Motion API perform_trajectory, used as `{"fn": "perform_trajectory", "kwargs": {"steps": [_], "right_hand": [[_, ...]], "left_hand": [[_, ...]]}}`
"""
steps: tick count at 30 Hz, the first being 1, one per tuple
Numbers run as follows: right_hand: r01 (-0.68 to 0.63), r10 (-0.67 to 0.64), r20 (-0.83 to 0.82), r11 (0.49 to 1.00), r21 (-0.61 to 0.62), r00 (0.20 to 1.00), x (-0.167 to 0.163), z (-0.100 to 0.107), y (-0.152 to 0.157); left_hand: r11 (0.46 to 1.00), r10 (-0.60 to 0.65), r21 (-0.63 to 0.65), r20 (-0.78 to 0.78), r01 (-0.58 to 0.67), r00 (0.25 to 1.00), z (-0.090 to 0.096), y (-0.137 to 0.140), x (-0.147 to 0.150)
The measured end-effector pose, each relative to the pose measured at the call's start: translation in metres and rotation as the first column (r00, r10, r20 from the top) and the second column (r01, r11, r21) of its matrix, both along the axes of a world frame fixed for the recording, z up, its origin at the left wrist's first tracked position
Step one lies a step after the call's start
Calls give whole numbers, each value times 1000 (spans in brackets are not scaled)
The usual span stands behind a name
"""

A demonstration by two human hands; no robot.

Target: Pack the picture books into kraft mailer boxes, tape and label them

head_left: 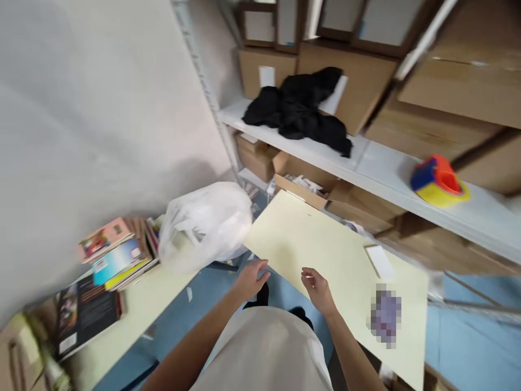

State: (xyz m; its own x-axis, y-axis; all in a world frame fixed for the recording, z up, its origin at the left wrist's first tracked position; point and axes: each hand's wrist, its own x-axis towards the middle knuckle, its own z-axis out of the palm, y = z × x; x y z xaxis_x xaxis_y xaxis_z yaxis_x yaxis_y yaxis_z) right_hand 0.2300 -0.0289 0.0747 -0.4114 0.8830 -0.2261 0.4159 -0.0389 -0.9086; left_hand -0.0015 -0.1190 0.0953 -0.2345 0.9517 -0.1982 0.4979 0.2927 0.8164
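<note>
My left hand [249, 281] hovers by the near edge of the cream-topped table [277, 233], with its thumb apart from its fingers and nothing held. Over that same edge, further right, is my right hand [318, 290]; its fingers curl loosely, and it too is empty. On the tabletop, to the right of my right hand, lie a small white flat box [380, 262] and a purplish item [385, 316] blurred into blocks. Neither hand touches them.
Left, a second table [140, 304] carries stacked books [120, 258] and a white plastic bag [207, 220]. Behind, a shelf [378, 163] bears black cloth [301, 106], a tape roll in an orange-and-blue dispenser [439, 182] and cardboard boxes [456, 125]. An open carton [303, 190] stands below.
</note>
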Motion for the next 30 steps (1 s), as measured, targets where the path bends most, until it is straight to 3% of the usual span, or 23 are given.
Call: {"fn": "perform_trajectory", "kwargs": {"steps": [4, 10, 13, 17, 21, 23, 26, 30], "right_hand": [[-268, 268, 43, 964, -5, 963, -69, 13, 1], [-582, 582, 41, 813, -11, 812, -147, 14, 10], [-707, 708, -9, 706, 33, 706, -191, 14, 9], [-851, 859, -6, 509, 125, 513, -251, 27, -6], [-895, 922, 49, 358, 264, 384, -308, 42, -36], [-890, 929, 135, 278, 363, 345, -336, 43, -56], [-886, 913, 292, 133, 443, 283, -380, 37, -90], [-872, 864, 437, 7, 489, 252, -438, 24, -133]], "left_hand": [[976, 216, -13, 3, -216, 976, -7, -37, -48], [855, 519, 29, -57, -518, 853, -10, -85, -72], [754, 656, 36, -102, -656, 748, -5, -109, -76], [621, 778, 88, -191, -779, 598, 2, -144, -92], [517, 833, 177, -326, -837, 446, 6, -181, -123], [501, 831, 227, -395, -835, 391, 7, -198, -144], [528, 779, 248, -522, -812, 347, 7, -219, -185], [627, 635, 133, -658, -768, 404, 1, -238, -247]]}}
